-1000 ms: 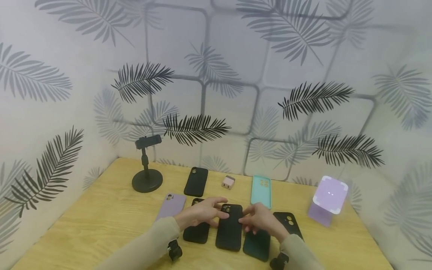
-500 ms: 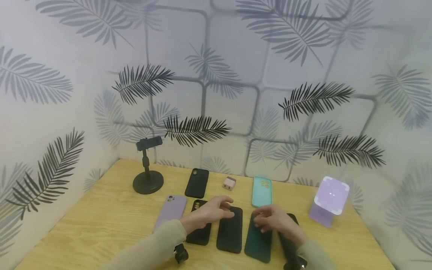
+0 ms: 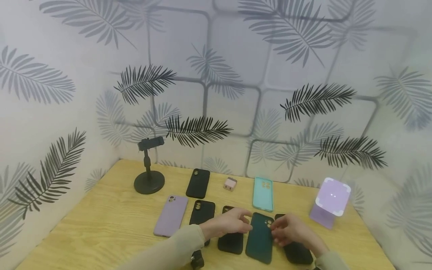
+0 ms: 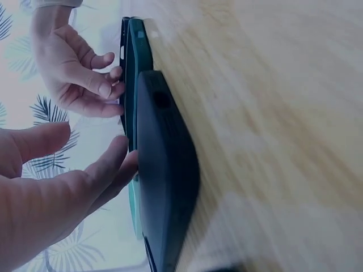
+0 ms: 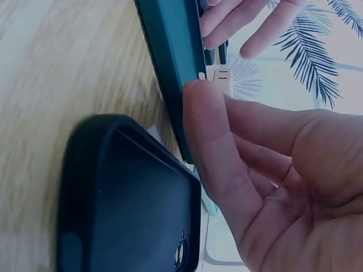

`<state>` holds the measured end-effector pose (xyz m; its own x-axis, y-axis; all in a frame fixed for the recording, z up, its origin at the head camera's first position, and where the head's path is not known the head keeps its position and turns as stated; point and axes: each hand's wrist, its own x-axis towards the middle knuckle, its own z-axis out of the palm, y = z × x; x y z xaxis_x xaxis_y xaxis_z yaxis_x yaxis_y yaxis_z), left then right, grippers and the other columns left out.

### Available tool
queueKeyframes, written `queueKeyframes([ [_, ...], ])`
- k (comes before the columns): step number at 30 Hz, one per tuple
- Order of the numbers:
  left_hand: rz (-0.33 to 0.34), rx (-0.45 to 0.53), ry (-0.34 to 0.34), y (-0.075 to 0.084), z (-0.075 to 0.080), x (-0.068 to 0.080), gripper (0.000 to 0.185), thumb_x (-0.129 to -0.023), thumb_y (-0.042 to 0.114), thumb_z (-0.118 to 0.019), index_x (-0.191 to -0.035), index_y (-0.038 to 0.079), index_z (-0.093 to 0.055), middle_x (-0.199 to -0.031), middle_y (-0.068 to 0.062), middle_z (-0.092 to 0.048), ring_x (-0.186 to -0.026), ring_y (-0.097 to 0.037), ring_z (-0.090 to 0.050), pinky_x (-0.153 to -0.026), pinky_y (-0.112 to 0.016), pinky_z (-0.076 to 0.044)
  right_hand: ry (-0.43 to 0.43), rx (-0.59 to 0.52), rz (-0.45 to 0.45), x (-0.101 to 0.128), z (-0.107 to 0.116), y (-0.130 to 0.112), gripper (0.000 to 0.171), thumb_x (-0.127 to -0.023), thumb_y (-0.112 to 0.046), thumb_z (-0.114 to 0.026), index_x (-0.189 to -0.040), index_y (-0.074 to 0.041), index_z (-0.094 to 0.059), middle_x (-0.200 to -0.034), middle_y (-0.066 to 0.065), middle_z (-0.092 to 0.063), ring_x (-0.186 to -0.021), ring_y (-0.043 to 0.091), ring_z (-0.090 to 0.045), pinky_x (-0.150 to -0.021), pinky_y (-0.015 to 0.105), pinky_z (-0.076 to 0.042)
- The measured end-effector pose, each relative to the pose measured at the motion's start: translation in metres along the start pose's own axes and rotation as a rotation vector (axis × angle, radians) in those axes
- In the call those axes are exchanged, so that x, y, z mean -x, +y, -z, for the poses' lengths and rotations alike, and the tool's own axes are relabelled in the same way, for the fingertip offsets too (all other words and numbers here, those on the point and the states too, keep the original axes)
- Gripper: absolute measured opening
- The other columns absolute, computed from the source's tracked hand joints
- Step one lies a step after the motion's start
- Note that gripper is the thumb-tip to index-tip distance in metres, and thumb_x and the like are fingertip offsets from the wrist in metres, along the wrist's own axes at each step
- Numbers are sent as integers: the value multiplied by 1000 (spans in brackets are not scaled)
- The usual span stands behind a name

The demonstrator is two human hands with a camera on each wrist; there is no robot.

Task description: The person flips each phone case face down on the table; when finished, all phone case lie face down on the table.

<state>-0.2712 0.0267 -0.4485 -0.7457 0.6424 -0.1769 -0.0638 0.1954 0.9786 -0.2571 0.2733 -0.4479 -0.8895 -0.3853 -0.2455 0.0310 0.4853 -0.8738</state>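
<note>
A dark green phone case (image 3: 259,240) lies on the table between my two hands. My left hand (image 3: 229,224) hovers over a black phone case (image 3: 231,244), its fingertips near the green case's left edge. In the left wrist view, the thumb and fingers (image 4: 108,170) of that hand stand apart with nothing between them. My right hand (image 3: 294,231) has its fingertips at the green case's right edge, by the camera holes. It partly covers another black phone case (image 3: 299,254), whose hollow inner side (image 5: 142,198) faces up in the right wrist view.
To the left lie a lilac phone case (image 3: 171,215) and a black one (image 3: 203,213). Behind are another black case (image 3: 198,183), a pink charger plug (image 3: 230,183) and a turquoise case (image 3: 263,195). A black phone stand (image 3: 149,182) and a lilac stand (image 3: 332,198) flank them.
Both hands have moved right, from the edges of the middle black phone case to the edges of the dark green one. The other cases stay in their row.
</note>
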Motion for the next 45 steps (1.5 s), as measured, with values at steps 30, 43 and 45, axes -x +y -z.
queueKeyframes([
  [30,-19,312,16,-1,-5,-10,48,-88,-3,-51,-133,-2,-36,-102,-21,-57,-91,-31,-60,-76,-46,-51,-54,-147,9,-7,-9,-4,48,-93,-30,-52,-118,11,-53,-100,22,-63,-86,31,-64,-66,43,-54],
  [43,39,203,27,4,-19,-11,54,-82,-2,-63,-132,4,-42,-119,-22,-43,-98,-31,-56,-74,-47,-51,-83,-273,8,-11,-12,3,53,-93,-33,-51,-125,9,-44,-95,19,-65,-81,28,-65,-64,37,-53],
  [45,45,196,39,3,-20,-12,54,-82,-1,-63,-131,3,-42,-124,-24,-41,-102,-32,-53,-75,-48,-50,-13,-224,-3,-10,-11,6,59,-89,-33,-57,-126,10,-41,-92,17,-64,-69,23,-64,-58,34,-53],
])
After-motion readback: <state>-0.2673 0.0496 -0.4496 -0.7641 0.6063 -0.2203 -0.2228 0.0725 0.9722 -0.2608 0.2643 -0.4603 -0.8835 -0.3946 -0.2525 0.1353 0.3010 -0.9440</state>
